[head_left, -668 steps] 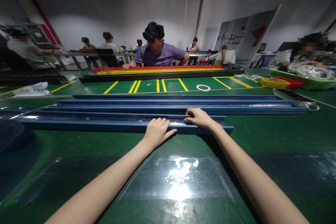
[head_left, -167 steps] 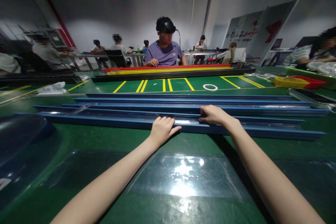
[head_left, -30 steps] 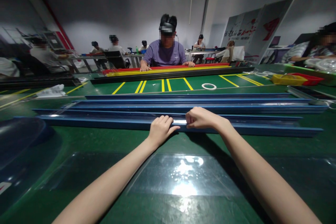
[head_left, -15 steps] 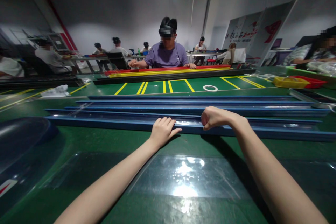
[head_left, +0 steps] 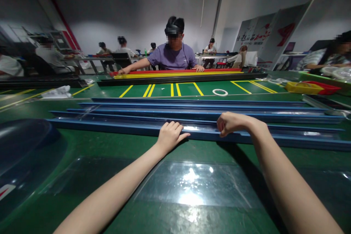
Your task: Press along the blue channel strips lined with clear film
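Long blue channels lie side by side across the green table (head_left: pixel 109 197). My left hand (head_left: pixel 170 136) rests on the nearest blue channel (head_left: pixel 109 125), its fingers over the rim and its thumb stretched out to the right. Farther right along the same channel is my right hand (head_left: pixel 228 124), wrist bent and fingers curled down into the trough; whatever its fingertips hold, if anything, is hidden. A clear sheet (head_left: pixel 219 179) lies flat on the table below my hands.
A dark blue rounded object (head_left: pixel 24 153) sits at the left. Beyond the channels are a white ring (head_left: pixel 219 92), a yellow tray (head_left: pixel 304 87) and black, yellow and red strips (head_left: pixel 178 75). A person in purple (head_left: pixel 175 56) sits opposite.
My right hand has moved slightly right along the channel, still curled. My left hand has stayed on the rim. The person opposite has reached an arm farther toward the left of the view.
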`<state>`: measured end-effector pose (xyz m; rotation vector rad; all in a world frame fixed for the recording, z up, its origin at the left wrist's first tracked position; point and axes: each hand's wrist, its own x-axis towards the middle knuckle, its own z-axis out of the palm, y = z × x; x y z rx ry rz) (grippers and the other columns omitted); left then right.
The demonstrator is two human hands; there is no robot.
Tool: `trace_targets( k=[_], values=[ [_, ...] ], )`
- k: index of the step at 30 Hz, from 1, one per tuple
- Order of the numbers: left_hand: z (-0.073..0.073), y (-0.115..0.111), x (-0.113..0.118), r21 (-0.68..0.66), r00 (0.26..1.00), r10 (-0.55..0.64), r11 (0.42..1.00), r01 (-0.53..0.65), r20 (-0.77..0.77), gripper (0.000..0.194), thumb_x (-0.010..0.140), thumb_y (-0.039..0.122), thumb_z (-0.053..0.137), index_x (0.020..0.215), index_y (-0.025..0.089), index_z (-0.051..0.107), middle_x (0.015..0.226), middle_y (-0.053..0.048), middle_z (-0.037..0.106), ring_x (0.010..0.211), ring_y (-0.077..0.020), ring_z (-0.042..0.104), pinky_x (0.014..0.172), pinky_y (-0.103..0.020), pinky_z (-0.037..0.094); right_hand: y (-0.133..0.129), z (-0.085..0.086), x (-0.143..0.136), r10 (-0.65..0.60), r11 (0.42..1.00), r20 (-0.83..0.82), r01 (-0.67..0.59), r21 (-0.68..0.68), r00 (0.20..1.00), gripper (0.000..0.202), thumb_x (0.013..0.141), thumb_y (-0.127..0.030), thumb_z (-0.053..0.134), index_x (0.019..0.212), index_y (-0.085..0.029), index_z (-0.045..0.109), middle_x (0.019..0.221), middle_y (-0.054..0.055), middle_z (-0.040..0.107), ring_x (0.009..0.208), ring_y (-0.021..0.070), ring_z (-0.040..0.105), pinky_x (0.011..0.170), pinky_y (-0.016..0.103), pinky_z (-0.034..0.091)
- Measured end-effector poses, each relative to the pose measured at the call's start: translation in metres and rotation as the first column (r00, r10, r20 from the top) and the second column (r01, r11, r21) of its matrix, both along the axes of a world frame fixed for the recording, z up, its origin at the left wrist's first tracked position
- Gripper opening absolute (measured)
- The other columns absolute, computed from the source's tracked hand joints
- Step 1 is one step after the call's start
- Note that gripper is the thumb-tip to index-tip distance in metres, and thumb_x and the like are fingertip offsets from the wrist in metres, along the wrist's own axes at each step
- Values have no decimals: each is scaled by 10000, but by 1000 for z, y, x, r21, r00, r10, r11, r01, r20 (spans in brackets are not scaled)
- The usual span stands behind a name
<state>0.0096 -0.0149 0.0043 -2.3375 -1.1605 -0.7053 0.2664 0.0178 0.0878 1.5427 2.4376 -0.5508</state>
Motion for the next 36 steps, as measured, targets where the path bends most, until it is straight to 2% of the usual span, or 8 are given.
trace_targets(
  k=[4,7,11,14,16,20,26,36],
  values=[
    [0,0,0,24,1000,3,1000,-3,-3,411,842,505,361,704,170,556,693,-26,584,679,-156,495,604,-284,286,-1,2,1,-25,999,-39,23,-46,999,263,560,-343,647,761,-174,657,705,17,654,610,148,565,494,218,372],
    [0,0,1,38,1000,6,999,-6,-7,409,838,505,372,686,168,547,690,-24,583,675,-155,494,600,-282,279,-3,7,-4,-22,999,-121,19,-30,992,324,642,-460,583,784,-174,643,708,22,651,619,143,563,514,218,374],
    [0,1,1,46,1000,8,999,-8,-10,411,834,508,377,674,167,540,688,-24,581,680,-158,493,599,-284,275,-4,9,-19,-4,981,-131,30,192,991,271,728,-419,506,749,-171,611,688,27,633,599,130,543,505,212,346],
    [-1,1,1,48,1000,7,999,-6,-10,410,836,505,376,673,167,539,687,-23,579,682,-157,493,598,-285,274,-3,2,-29,23,915,-56,2,404,998,184,716,-331,538,808,-182,593,783,39,630,673,143,545,528,213,334],
    [-1,1,0,50,1000,3,999,-3,-9,410,838,503,374,671,166,538,685,-22,579,678,-156,492,597,-285,273,-2,-5,-34,45,878,-7,-36,477,999,196,704,-307,559,856,-184,581,862,52,622,734,158,547,549,217,334],
    [0,1,1,48,1000,1,999,-1,-4,407,840,499,373,673,167,538,685,-20,579,677,-155,491,600,-285,275,0,-19,-39,49,873,64,-74,481,997,196,718,-319,562,865,-189,577,893,61,621,764,172,555,555,223,323],
    [1,0,1,35,1000,-5,999,5,-1,396,838,497,381,695,167,547,702,-22,587,686,-156,492,604,-284,275,6,-31,-41,8,858,106,-61,509,994,171,723,-297,572,849,-182,571,898,69,626,791,185,563,542,228,302],
    [0,0,1,25,1000,-13,1000,12,5,401,841,490,385,659,165,533,671,-18,586,659,-148,494,593,-281,269,7,-32,-41,24,847,119,-83,525,993,155,736,-269,560,851,-165,568,912,83,616,809,189,562,561,231,316]
  ],
)
